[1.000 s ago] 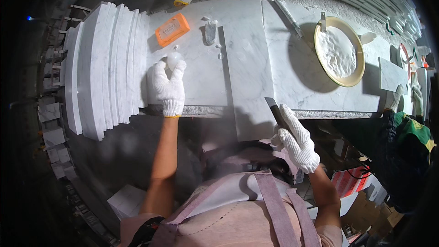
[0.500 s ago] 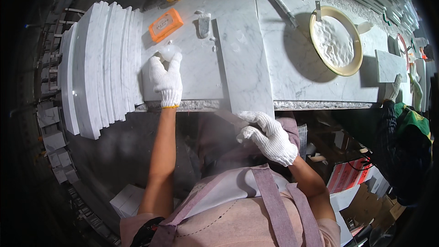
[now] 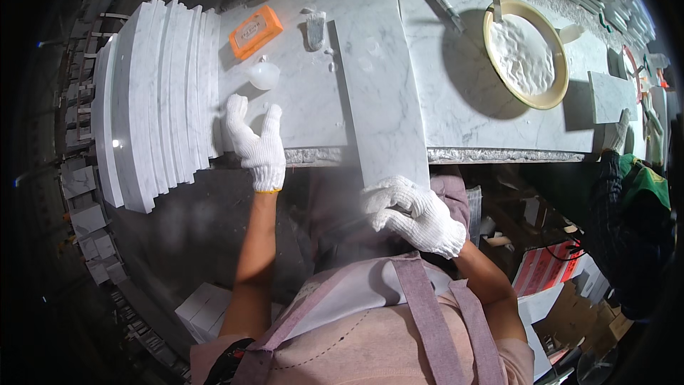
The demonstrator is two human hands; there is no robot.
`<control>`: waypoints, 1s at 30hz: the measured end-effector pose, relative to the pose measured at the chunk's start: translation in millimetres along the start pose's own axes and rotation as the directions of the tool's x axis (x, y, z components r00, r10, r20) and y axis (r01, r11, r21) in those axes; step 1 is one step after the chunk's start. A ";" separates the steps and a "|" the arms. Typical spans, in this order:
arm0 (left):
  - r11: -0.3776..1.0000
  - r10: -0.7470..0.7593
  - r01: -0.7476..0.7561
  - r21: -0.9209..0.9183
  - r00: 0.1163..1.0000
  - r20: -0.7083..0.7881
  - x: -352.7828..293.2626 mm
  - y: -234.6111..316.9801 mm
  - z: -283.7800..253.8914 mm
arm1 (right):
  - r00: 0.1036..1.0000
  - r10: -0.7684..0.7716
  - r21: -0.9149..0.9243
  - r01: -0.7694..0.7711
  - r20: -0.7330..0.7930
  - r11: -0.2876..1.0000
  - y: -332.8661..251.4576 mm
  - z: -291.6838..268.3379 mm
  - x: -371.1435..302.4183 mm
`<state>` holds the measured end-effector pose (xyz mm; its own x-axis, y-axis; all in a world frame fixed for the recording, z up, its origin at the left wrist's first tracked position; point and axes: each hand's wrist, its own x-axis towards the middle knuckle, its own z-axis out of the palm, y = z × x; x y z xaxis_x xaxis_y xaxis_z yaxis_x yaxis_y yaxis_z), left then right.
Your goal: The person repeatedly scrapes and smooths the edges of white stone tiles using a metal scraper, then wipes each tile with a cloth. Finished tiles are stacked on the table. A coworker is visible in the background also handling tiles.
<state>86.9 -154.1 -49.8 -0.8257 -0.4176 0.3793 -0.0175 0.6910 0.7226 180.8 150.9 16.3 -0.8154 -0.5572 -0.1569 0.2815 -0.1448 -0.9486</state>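
Note:
My left hand [image 3: 255, 144], in a white knit glove, hovers at the marble slab's near edge, thumb and fingers spread with nothing between them. Just beyond its fingertips sits a small rounded translucent white squeeze bulb [image 3: 264, 75] with a narrow tip. My right hand [image 3: 419, 217], gloved likewise, is at the near end of a long marble strip [image 3: 381, 93] that juts past the slab's edge. Its fingers are curled together and smeared at the tips; whatever they hold is hidden. An orange box [image 3: 255, 32] and a grey-bristled brush [image 3: 315, 31] lie farther back.
Marble pieces stand in a stacked row [image 3: 160, 100] at the left. A cream basin [image 3: 563, 64] of white powder or paste rests on the slab at right, near a clear tube [image 3: 438, 1]. A co-worker's gloved hand [image 3: 622, 132] touches a small tile [image 3: 611, 96] at far right.
My left hand has let go of the squeeze bulb and drawn back toward me. My right hand has shifted slightly, its fingers closer together at the strip's near end.

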 end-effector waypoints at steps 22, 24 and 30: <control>0.883 0.461 -0.452 -0.125 0.789 0.405 22.0 92.0 77.1 | 0.998 0.056 -0.246 -0.060 -0.021 0.967 0.3 -4.8 -6.3; 0.844 0.516 -0.526 -0.104 0.744 0.424 36.4 97.2 93.2 | 0.998 0.033 -0.226 -0.042 -0.046 0.973 0.5 -7.0 -5.0; 0.742 0.543 -0.670 0.020 0.619 0.568 65.5 107.2 119.7 | 0.993 0.078 -0.183 -0.093 -0.091 0.979 -1.9 -16.5 -1.2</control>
<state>-36.5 -36.7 -16.6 -0.8406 0.4516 0.2992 0.5286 0.8045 0.2708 172.9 165.3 13.7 -0.8337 -0.4900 -0.2545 0.2591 0.0598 -0.9640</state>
